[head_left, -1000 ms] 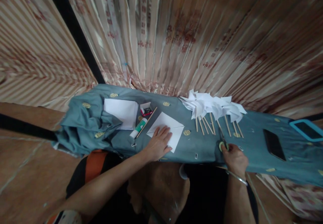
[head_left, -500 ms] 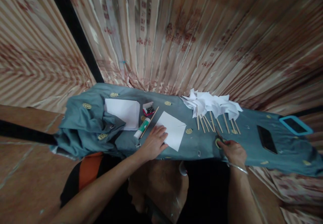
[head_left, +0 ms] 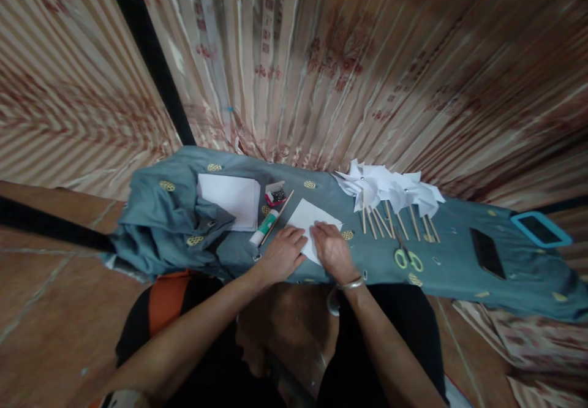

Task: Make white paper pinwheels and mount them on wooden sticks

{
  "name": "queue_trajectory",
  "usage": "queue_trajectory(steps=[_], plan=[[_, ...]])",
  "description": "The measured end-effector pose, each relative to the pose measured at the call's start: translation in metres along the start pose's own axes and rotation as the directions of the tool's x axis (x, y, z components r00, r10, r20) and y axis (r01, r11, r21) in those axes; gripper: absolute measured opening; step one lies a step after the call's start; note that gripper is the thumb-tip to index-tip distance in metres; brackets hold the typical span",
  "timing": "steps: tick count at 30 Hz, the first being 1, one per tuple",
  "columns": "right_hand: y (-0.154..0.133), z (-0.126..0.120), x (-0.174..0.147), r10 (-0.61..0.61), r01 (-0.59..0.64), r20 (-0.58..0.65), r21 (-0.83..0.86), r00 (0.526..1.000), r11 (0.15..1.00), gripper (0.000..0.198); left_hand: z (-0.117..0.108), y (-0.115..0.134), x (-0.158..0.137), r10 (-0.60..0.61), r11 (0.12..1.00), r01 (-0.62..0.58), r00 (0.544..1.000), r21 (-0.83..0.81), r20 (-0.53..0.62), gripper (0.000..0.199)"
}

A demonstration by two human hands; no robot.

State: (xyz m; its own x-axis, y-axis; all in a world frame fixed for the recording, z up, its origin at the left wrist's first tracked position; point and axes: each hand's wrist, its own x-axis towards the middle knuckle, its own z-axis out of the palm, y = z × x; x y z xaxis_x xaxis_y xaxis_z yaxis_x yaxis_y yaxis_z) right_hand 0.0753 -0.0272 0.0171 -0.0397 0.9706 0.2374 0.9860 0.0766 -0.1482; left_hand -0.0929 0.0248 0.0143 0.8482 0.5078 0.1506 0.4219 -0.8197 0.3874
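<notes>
At the left, I record a stack of plain white paper (head_left: pixel 229 196), partly covered by a fold of the grey-green printed cloth (head_left: pixel 211 158). Next come a small red-and-white card box (head_left: pixel 275 195) of dark metallic bits, a white-and-green glue stick (head_left: pixel 264 227) and, alongside it, a thin pale wooden stick (head_left: pixel 278 217).

My left hand (head_left: pixel 283 253) lies palm down, fingers extended and loosely together, on the left part of a single white square paper sheet (head_left: pixel 303 212), which rests corner-forward on the cloth. My right hand (head_left: pixel 331 250) bends over the sheet's right part; whether its fingers pinch the paper I cannot tell.

Step in hand, in my judgement: positioning and steadying the sheet with both hands. The next move calls for light left-hand pressure, leaving the right fingers free to work the edge without creasing it.

Further right lie white paper pinwheels (head_left: pixel 374 184) on wooden sticks, yellow-green-handled scissors (head_left: pixel 407 258) with handles apart, a black phone (head_left: pixel 487 253) and a blue-framed flat object (head_left: pixel 542 229).
</notes>
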Motion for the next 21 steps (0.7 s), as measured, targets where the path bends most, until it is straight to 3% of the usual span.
queue_trajectory(steps=[3,9,14,18,21], plan=[[0.013,0.001,-0.014,-0.016,0.017,0.016,-0.074,1.0,0.997,0.038,-0.001,0.0,0.0,-0.001,1.0,0.001,1.0,0.004,0.004,0.036],[0.052,-0.001,-0.026,0.076,-0.083,-0.057,-0.142,0.995,0.986,0.036,-0.003,0.005,-0.001,-0.004,1.0,0.004,1.0,-0.016,-0.005,0.035],[0.062,0.01,-0.036,0.121,-0.122,-0.19,0.007,0.974,0.993,0.034,-0.02,-0.013,-0.004,-0.003,0.998,-0.007,0.985,-0.061,-0.174,0.033],[0.06,0.017,-0.045,0.163,-0.14,-0.276,0.103,0.947,0.985,0.033,-0.046,-0.045,-0.017,-0.251,0.967,0.25,0.926,-0.038,-0.283,0.03],[0.056,0.017,-0.044,0.165,-0.127,-0.287,0.147,0.944,0.981,0.033,-0.055,-0.057,-0.029,-0.343,0.935,0.353,0.918,0.015,-0.201,0.035]])
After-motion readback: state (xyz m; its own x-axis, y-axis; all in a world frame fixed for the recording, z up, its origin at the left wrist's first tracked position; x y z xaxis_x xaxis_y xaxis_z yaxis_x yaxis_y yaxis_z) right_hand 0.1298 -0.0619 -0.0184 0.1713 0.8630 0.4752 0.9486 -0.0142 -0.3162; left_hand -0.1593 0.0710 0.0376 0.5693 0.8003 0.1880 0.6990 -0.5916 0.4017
